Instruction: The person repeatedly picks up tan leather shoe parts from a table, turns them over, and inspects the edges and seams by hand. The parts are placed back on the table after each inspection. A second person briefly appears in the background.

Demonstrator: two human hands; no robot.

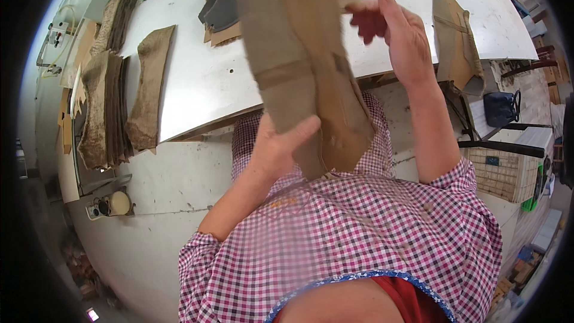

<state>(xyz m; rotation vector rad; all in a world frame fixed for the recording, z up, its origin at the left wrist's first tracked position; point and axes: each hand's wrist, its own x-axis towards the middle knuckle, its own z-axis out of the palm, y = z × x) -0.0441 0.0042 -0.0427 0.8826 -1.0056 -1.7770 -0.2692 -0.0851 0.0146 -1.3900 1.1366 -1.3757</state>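
A long olive-brown fabric panel [281, 54] with a tan middle strip and stitched seams hangs over my lap, its far end past the table edge. My left hand [278, 146] grips its left side near the lower end, thumb on top and fingers hidden underneath. To the right of the panel's upper part, my right hand [406, 39] is raised with thumb and fingers apart. Its fingertips come close to the panel's edge, and I see nothing held in it. Similar panels [451, 36] lie over the table's right front edge.
The white table [203, 84] carries dark and tan cut pieces [221, 9] at the back. Stacked brown plush pieces [104, 107] overhang its left edge beside a single plush piece [149, 84]. A white crate [502, 173] and dark bag [501, 107] stand at right.
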